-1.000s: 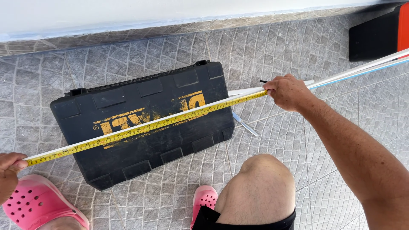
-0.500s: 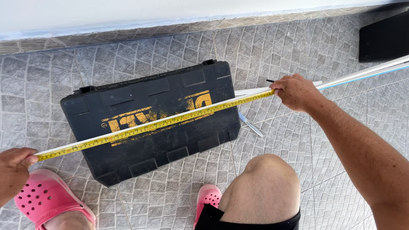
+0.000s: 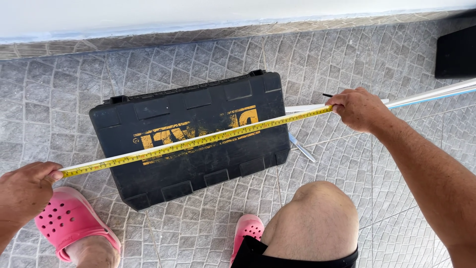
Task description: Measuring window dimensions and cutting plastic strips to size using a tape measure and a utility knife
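A yellow tape measure blade (image 3: pixel 198 142) is stretched along a long white strip (image 3: pixel 431 94) that lies across a black tool case (image 3: pixel 198 168) with yellow lettering. My left hand (image 3: pixel 25 191) pinches the tape's left end at the strip's end, lower left. My right hand (image 3: pixel 359 109) presses the tape onto the strip to the right of the case; a thin dark pencil tip (image 3: pixel 327 95) sticks out beside its fingers. The tape's housing is hidden.
Grey patterned floor tiles (image 3: pixel 347 54) run to a pale wall base (image 3: pixel 148 20) at the top. A black box (image 3: pixel 456 52) sits at the upper right. My bare knee (image 3: pixel 317 223) and pink clogs (image 3: pixel 69 221) are at the bottom. A small metal piece (image 3: pixel 302 148) lies by the case.
The view has shifted left, so the case and strip sit further right in the frame and my left hand shows more fully. Both hands keep their hold on the tape.
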